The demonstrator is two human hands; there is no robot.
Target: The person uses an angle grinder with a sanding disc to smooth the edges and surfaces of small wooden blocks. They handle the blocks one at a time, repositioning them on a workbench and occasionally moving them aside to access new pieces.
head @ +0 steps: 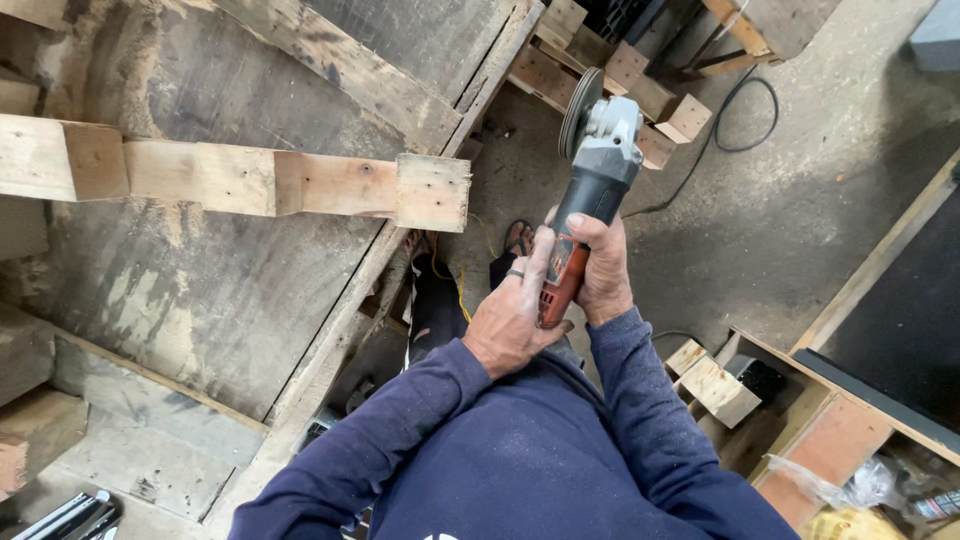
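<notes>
Angle grinder (592, 190) held mid-air over bare concrete floor (790, 220), disc pointing away. Both hands wrap its body: left hand (512, 315) at the rear, right hand (603, 268) alongside. Timber beam end (432, 192) just left; wood offcuts (640, 85) beyond.

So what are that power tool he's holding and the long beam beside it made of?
The angle grinder looks like grey metal at the head and red-orange plastic at the body, going by its matte sheen. The beam is raw, unfinished wood: grain, knots and nail marks show.
</notes>
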